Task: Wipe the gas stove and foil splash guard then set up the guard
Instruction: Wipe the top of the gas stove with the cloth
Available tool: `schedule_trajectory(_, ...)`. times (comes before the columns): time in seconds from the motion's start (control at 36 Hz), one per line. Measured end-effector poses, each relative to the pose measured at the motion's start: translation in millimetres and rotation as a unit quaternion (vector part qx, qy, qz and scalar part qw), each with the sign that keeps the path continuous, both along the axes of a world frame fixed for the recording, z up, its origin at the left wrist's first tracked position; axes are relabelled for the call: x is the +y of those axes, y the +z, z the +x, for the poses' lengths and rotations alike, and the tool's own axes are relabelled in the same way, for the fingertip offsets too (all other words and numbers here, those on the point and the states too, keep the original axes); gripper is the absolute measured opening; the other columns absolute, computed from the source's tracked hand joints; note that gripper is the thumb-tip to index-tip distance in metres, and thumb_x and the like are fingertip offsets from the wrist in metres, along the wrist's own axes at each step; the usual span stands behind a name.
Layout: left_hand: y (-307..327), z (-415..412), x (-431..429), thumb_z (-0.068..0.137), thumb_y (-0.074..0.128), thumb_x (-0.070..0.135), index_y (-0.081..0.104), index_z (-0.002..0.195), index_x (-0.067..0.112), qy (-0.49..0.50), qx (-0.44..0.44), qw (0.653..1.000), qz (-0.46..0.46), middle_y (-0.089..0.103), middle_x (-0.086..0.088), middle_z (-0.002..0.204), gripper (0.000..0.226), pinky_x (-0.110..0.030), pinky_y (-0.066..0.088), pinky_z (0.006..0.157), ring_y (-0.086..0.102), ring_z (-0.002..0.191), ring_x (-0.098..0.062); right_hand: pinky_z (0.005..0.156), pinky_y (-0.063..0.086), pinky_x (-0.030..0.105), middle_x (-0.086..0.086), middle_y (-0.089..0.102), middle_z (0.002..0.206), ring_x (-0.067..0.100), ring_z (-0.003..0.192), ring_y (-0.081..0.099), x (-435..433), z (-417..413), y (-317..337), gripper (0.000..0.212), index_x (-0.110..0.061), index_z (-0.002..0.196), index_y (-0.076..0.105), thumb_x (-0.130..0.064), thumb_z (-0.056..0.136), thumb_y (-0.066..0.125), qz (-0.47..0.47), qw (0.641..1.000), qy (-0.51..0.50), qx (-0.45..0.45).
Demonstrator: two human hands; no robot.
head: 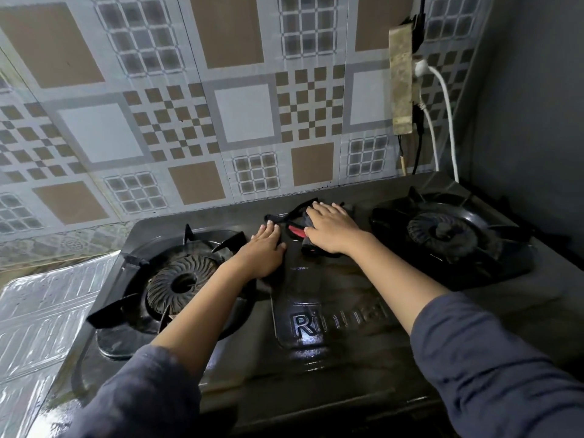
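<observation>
A black two-burner gas stove [331,343] fills the middle of the view, its top wet and shiny around the raised brand lettering. My right hand [331,227] presses flat on a dark cloth with a red patch [295,230] at the stove's back centre, between the burners. My left hand [265,251] lies flat on the stove top just left of the cloth, fingers together, touching the cloth's edge. A silver foil splash guard [41,317] lies flat on the counter left of the stove.
The left burner [181,282] and right burner [442,232] carry black pan supports. A patterned tile-print wall [189,121] stands right behind the stove. A socket strip with white cables [442,121] hangs at the back right, beside a grey side wall.
</observation>
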State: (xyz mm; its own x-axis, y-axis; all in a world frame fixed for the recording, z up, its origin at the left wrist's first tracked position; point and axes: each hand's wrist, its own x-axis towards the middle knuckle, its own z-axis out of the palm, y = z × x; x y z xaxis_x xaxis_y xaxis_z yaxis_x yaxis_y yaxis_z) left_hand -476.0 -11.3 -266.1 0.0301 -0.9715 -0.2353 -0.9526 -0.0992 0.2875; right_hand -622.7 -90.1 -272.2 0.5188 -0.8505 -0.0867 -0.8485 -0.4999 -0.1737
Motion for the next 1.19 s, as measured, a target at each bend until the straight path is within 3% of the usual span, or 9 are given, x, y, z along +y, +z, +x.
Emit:
schedule_trajectory(0.44,7.8,-2.8,26.1,0.101,0.023,0.025,0.002,0.147,0.002,-0.007,-0.059,0.998,0.025,-0.006,-0.015,0.157,0.056,-0.038,0.005,0.119,-0.001,0.146,-0.026,0.118,-0.001,0.033,0.007,0.005,0.159,0.018,0.146,0.003,44.7,-0.1,0.9,0.055,-0.012,0.148,0.012,-0.033,0.099,0.025,-0.006,0.998,0.062,-0.012)
schedule_trajectory(0.75,6.9,-20.3,34.6,0.100,0.027,0.016,0.003,0.146,-0.002,-0.018,-0.056,0.998,0.037,-0.006,-0.020,0.156,0.055,-0.039,0.007,0.119,-0.005,0.146,-0.032,0.118,0.003,0.034,0.006,0.010,0.158,0.019,0.146,0.008,72.7,-18.4,1.3,0.056,-0.012,0.148,0.015,-0.034,0.098,0.026,-0.020,0.999,0.019,-0.032)
schedule_trajectory(0.94,9.9,-32.2,48.2,0.095,0.034,0.009,0.029,0.136,-0.003,-0.013,-0.052,0.999,-0.003,0.022,-0.023,0.149,0.043,-0.034,0.025,0.109,0.023,0.139,-0.033,0.118,0.005,0.035,0.005,0.014,0.158,0.019,0.145,0.011,80.7,-22.8,-2.6,0.056,-0.012,0.147,0.019,-0.036,0.096,0.027,-0.033,0.998,-0.022,-0.047)
schedule_trajectory(1.08,6.3,-40.1,60.3,0.097,0.030,0.008,0.016,0.142,-0.006,-0.012,-0.027,0.999,-0.025,0.009,-0.023,0.153,0.049,-0.032,0.011,0.114,0.008,0.144,-0.031,0.117,0.005,0.035,0.004,0.014,0.158,0.019,0.145,0.011,84.5,-26.1,-2.7,0.056,-0.013,0.147,0.019,-0.036,0.096,0.027,-0.030,0.998,-0.031,-0.052)
schedule_trajectory(1.19,3.8,-37.0,71.8,0.098,0.029,0.007,0.020,0.141,-0.005,-0.011,0.006,0.999,-0.051,0.012,-0.021,0.154,0.046,-0.026,0.006,0.112,0.008,0.145,-0.028,0.117,0.004,0.035,0.003,0.014,0.158,0.019,0.145,0.011,85.4,-25.1,-3.5,0.055,-0.013,0.147,0.020,-0.035,0.097,0.027,-0.028,0.997,-0.036,-0.055)
